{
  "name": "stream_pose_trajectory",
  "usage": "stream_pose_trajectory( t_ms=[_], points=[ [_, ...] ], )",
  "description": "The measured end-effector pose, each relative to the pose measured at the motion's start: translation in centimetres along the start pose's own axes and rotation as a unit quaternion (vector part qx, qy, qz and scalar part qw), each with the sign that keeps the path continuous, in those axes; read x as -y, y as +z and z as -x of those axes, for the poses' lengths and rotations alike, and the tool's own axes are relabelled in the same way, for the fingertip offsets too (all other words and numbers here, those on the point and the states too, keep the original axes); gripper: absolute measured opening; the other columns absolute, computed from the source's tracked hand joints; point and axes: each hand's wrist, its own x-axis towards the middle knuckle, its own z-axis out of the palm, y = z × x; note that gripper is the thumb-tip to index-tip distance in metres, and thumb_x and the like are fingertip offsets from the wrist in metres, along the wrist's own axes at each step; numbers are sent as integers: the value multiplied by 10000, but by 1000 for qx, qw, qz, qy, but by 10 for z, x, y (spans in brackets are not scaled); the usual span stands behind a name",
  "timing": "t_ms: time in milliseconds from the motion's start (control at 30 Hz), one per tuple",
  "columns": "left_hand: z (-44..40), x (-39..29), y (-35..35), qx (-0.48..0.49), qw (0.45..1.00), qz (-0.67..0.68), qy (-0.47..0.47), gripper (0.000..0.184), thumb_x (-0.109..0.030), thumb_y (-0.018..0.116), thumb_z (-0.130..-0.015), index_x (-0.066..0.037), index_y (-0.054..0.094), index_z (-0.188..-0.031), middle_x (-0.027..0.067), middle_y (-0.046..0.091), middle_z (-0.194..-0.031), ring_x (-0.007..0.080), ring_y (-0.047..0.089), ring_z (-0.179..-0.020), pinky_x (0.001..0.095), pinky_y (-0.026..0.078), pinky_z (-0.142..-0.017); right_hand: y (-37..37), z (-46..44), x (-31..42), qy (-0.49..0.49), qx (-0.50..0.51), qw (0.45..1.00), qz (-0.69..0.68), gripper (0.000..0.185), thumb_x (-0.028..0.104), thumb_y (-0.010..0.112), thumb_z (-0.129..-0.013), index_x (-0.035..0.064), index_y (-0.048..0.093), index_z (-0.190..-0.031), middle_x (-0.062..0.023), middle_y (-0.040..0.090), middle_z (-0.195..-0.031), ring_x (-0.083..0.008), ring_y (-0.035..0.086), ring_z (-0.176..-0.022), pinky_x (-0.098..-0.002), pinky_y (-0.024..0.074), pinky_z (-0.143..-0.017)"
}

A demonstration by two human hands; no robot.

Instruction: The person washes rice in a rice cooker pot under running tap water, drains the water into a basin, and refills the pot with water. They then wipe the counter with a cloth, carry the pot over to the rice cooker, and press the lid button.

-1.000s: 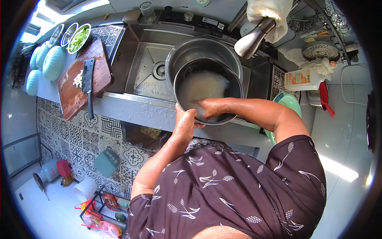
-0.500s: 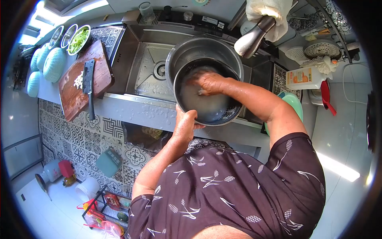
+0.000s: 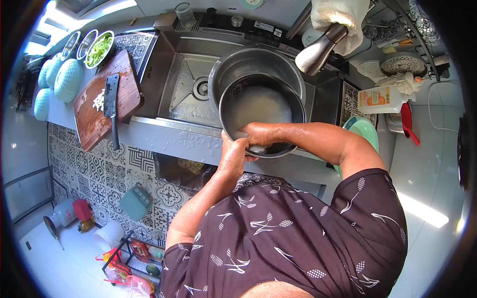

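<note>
Window (image 3: 54,21): bright, beyond far left corner of worktop. Worktop (image 3: 164,138): grey, droplets along front edge. Panel (image 3: 102,161): patterned tile, below that edge. Floor (image 3: 67,256): pale. Rack (image 3: 130,265): black, on floor. Light strip (image 3: 422,208): white, past worktop's right end.

I'm getting a bright feed, with the strongest glare (image 3: 119,6) washing out to white at the upper left and a blown-out strip of light (image 3: 422,208) on the right. The steel sink (image 3: 181,79) throws pale reflections, while the inner wall of the dark pot (image 3: 297,116) falls into shade around the milky liquid (image 3: 258,107). My wide lens bends the counter (image 3: 169,139) into a curve and ends in a black border (image 3: 464,278). Mid-frame detail reads well enough for me: the dark shirt (image 3: 293,233) shows its white print clearly, but small items near the left rim go soft.
</note>
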Motion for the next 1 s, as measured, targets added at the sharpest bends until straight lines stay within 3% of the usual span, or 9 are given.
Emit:
stream_pose_trajectory(
  t_ms=[33, 67, 167, 233, 333, 400, 600, 900, 1000],
  points=[
    [0, 1, -1, 7, 1000, 3, 3, 570, -11, 427, -661, -39, 330, -1222, 167, 473, -1035, 283, 591, -782, 411, 569, -550, 0, -6, -4, 4, -3, 1000, 9, 324, 156, 575, -759, 56, 566, -1066, -209, 642, -858, -338, 639, -794, -409, 500, -686],
    [0, 1, -1, 14, 1000, 5, 4, 576, -11, 427, -658, -40, 330, -1225, 165, 474, -1036, 284, 591, -789, 411, 571, -550, 5, -22, -19, -86, 44, 946, 310, 229, 192, 562, -795, 75, 583, -990, -195, 640, -813, -352, 635, -765, -426, 495, -671],
    [6, -6, 4, 2, 1000, 15, 8, 613, -5, 431, -643, -46, 319, -1244, 164, 474, -1053, 285, 590, -819, 412, 571, -551, -10, -4, 2, -3, -122, 965, 231, 225, 250, 568, -802, 89, 580, -958, -182, 631, -741, -359, 629, -687, -440, 492, -629],
    [8, -7, 4, 2, 1000, 17, 7, 632, -2, 432, -637, -47, 308, -1255, 164, 472, -1064, 286, 588, -835, 411, 571, -552, -17, -3, 5, 24, -101, 963, 247, 247, 295, 599, -767, 131, 621, -951, -131, 653, -836, -306, 634, -844, -436, 489, -739],
    [7, -7, 3, 4, 1000, 18, 5, 658, 2, 433, -631, -53, 289, -1271, 165, 465, -1087, 287, 584, -859, 409, 570, -552, -20, -8, -11, -112, -106, 931, 330, 415, 360, 606, -758, 167, 568, -1123, -112, 598, -1101, -288, 529, -1092, -473, 398, -930],
    [5, -5, 3, 7, 1000, 18, 3, 665, 2, 433, -632, -57, 280, -1276, 166, 461, -1099, 286, 582, -867, 408, 569, -551, -20, -11, -19, -132, -110, 905, 390, 616, 451, 605, -742, 186, 461, -1280, -114, 409, -1340, -288, 313, -1291, -559, 202, -1053],
    [4, -5, 3, -4, 1000, 20, -5, 696, -6, 452, -640, -90, 219, -1290, 165, 425, -1117, 297, 545, -886, 417, 544, -553, -10, -13, -39, -75, -63, 874, 477, 784, 547, 563, -734, 157, 341, -1376, -116, 238, -1454, -292, 184, -1357, -609, 68, -1067],
    [1, -4, 1, 0, 1000, 23, -11, 707, -4, 458, -625, -99, 220, -1284, 171, 405, -1132, 327, 533, -910, 432, 545, -570, -6, -11, -23, 61, -31, 926, 372, 650, 422, 600, -741, 151, 434, -1309, -137, 285, -1421, -319, 284, -1298, -505, 230, -1052],
    [3, -3, 0, 0, 1000, 27, -9, 702, -7, 456, -631, -103, 218, -1285, 165, 417, -1117, 317, 538, -903, 425, 544, -563, -23, 6, 2, -30, -19, 890, 454, 605, 346, 610, -766, 118, 449, -1303, -150, 383, -1363, -324, 407, -1222, -456, 349, -987]
  ],
)
